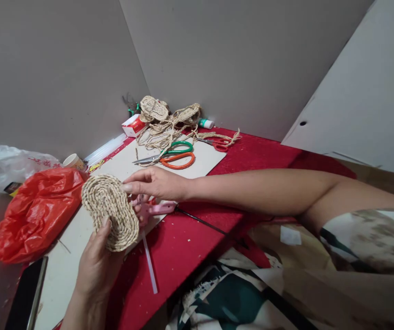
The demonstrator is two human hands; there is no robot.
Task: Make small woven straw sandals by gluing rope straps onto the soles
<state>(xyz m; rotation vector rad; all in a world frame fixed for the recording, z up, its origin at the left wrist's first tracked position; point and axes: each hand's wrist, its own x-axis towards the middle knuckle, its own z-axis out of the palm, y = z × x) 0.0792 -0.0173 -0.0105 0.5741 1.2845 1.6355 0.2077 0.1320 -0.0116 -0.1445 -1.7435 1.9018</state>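
A braided straw sole (pixel 109 211), coiled into a long oval with a narrower waist, is held up over the table. My left hand (pixel 95 261) grips its lower end, thumb on the face and most fingers hidden behind. At the upper right edge of the sole, my right hand (pixel 155 182) has its thumb and fingers closed on the rim. Just behind and below the right hand lies a pink glue gun (pixel 152 209), partly covered by the sole and hand. A clear glue stick (pixel 149 263) slants down near it.
Green-and-orange-handled scissors (pixel 174 158) lie on a pale board (pixel 205 158). Straw cord (pixel 169 130), another woven sole (pixel 154 108) and red-handled scissors (pixel 220 145) are behind. A red plastic bag (pixel 38 215), paper cup (pixel 74 162) and phone (pixel 26 293) stand left. A black cord (pixel 203 221) crosses the red cloth.
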